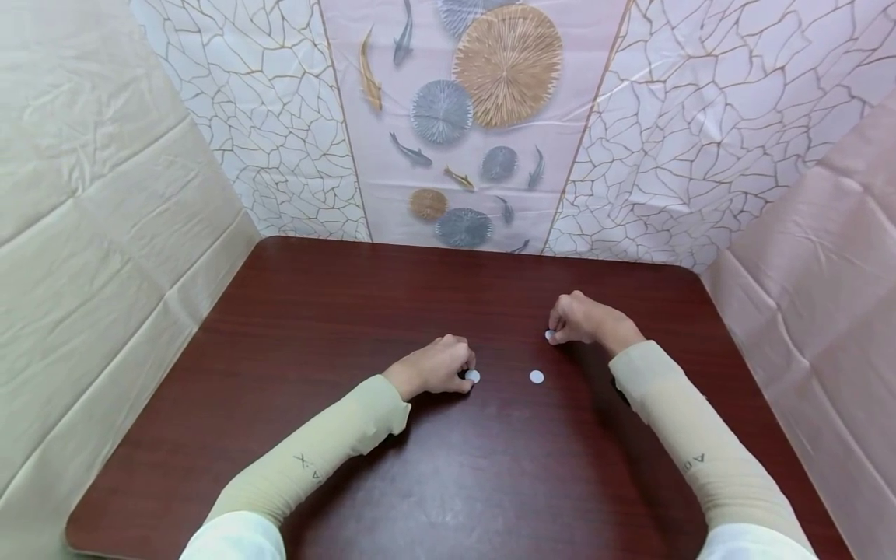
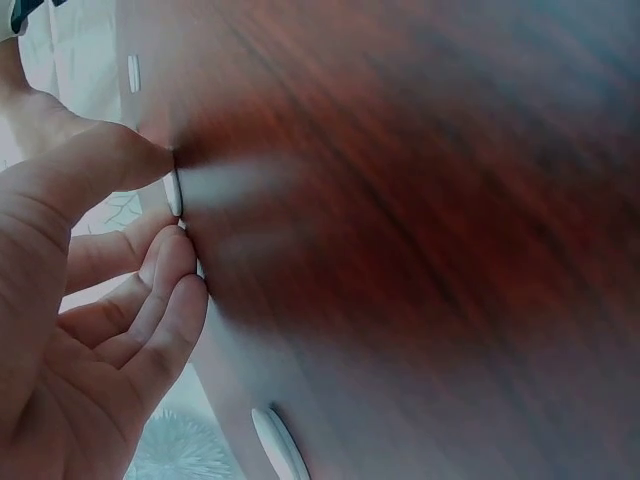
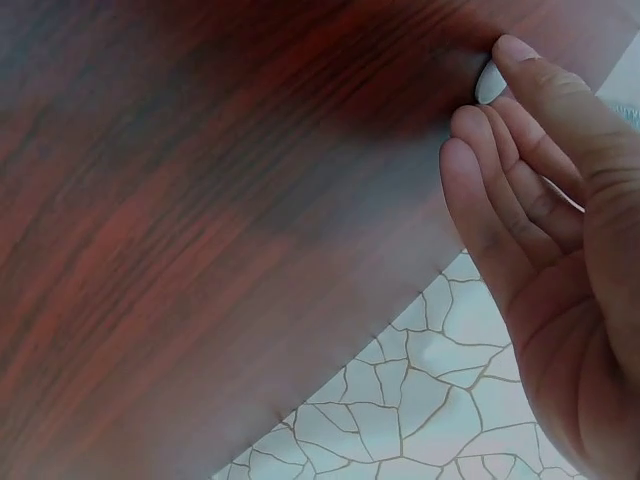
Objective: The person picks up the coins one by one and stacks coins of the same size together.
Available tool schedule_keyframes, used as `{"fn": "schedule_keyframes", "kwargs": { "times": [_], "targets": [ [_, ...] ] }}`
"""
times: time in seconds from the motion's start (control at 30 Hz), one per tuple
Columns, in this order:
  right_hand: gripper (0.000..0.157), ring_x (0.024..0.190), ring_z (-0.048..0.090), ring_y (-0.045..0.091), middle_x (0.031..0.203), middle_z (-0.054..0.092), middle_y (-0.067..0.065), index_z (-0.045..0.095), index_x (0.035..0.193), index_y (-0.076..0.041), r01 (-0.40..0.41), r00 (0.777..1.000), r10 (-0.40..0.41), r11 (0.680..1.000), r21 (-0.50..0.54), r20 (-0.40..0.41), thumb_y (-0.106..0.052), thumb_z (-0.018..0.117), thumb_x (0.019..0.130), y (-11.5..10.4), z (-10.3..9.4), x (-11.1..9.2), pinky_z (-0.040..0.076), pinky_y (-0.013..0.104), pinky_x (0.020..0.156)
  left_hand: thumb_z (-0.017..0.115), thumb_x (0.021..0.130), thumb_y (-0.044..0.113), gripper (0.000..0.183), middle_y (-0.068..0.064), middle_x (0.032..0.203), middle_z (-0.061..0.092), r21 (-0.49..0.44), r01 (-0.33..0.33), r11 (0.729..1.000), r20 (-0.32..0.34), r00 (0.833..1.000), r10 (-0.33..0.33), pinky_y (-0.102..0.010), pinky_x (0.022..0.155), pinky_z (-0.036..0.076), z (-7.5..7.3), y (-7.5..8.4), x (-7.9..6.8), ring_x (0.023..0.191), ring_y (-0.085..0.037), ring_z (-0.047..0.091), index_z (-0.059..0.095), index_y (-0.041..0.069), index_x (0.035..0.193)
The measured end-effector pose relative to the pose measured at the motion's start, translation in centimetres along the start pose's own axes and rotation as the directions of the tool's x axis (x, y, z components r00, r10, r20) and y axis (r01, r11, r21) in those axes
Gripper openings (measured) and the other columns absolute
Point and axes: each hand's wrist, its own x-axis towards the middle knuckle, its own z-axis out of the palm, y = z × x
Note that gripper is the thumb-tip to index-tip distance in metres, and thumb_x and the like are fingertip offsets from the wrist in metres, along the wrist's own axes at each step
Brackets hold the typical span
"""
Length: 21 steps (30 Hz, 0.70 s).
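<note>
Small flat white discs lie on a dark red-brown table. My left hand (image 1: 437, 365), left of the table's middle, has thumb and index finger at opposite edges of one white disc (image 1: 473, 376); the left wrist view shows this disc (image 2: 173, 192) pinched between them, close on the tabletop. Farther back and to the right, my right hand (image 1: 581, 319) pinches a second disc (image 1: 550, 334), with part of that disc (image 3: 490, 83) showing between thumb and fingers in the right wrist view. Between the hands, slightly nearer me, lies a loose disc (image 1: 537, 377).
Another white disc (image 2: 280, 443) lies at the bottom of the left wrist view. The wood-grain table (image 1: 210, 373) has rounded corners. Patterned cloth (image 1: 266, 117) hangs behind it, and pale quilted cloth (image 1: 77, 257) covers the left side, with more (image 1: 805, 295) on the right.
</note>
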Motion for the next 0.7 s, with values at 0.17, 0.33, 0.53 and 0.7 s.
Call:
{"fn": "schedule_keyframes", "kwargs": {
  "times": [0.17, 0.33, 0.53, 0.7],
  "targets": [
    [0.006, 0.074, 0.069, 0.008, 0.08, 0.078, -0.002, 0.082, 0.085, -0.012, 0.003, 1.0, -0.003, 1.0, -0.01, -0.002, -0.017, 0.084, 0.087, 0.2, -0.1, 0.2, 0.058, 0.029, 0.07, 0.076, 0.092, 0.019, 0.01, -0.005, 0.088, 0.07, 0.011, -0.007, 1.0, -0.007, 1.0, 0.007, -0.025, 0.071, 0.043, -0.1, 0.0, 0.0, 0.081, -0.012, 0.051, 0.074, 0.014, 0.084],
    [0.008, 0.072, 0.068, 0.008, 0.078, 0.077, -0.002, 0.08, 0.084, -0.011, -0.014, 1.0, 0.014, 1.0, 0.002, -0.027, -0.018, 0.084, 0.081, 0.4, 0.3, 0.3, 0.057, 0.029, 0.069, 0.075, 0.092, 0.018, 0.013, 0.0, 0.08, 0.062, 0.021, -0.016, 1.0, -0.011, 1.0, 0.016, -0.024, 0.07, 0.04, 0.1, -0.2, 0.1, 0.08, -0.012, 0.049, 0.071, 0.014, 0.08],
    [0.014, 0.073, 0.063, 0.015, 0.08, 0.072, -0.001, 0.075, 0.082, -0.011, -0.053, 0.997, 0.049, 0.997, -0.064, -0.055, -0.024, 0.081, 0.077, 0.1, 0.8, 0.4, 0.055, 0.032, 0.07, 0.075, 0.094, 0.019, 0.017, 0.005, 0.075, 0.052, 0.021, -0.011, 1.0, -0.002, 1.0, 0.011, -0.023, 0.069, 0.036, 0.0, 0.0, 0.1, 0.08, -0.012, 0.046, 0.067, 0.014, 0.079],
    [0.016, 0.074, 0.063, 0.019, 0.083, 0.07, 0.003, 0.074, 0.081, -0.012, -0.062, 0.997, 0.057, 0.993, -0.102, -0.055, -0.025, 0.081, 0.076, -0.2, 1.1, 0.5, 0.054, 0.034, 0.07, 0.074, 0.095, 0.018, 0.012, -0.001, 0.084, 0.063, 0.007, 0.008, 1.0, 0.002, 1.0, -0.008, -0.023, 0.072, 0.04, 0.1, 0.1, 0.0, 0.082, -0.012, 0.048, 0.07, 0.012, 0.085]
  ]
}}
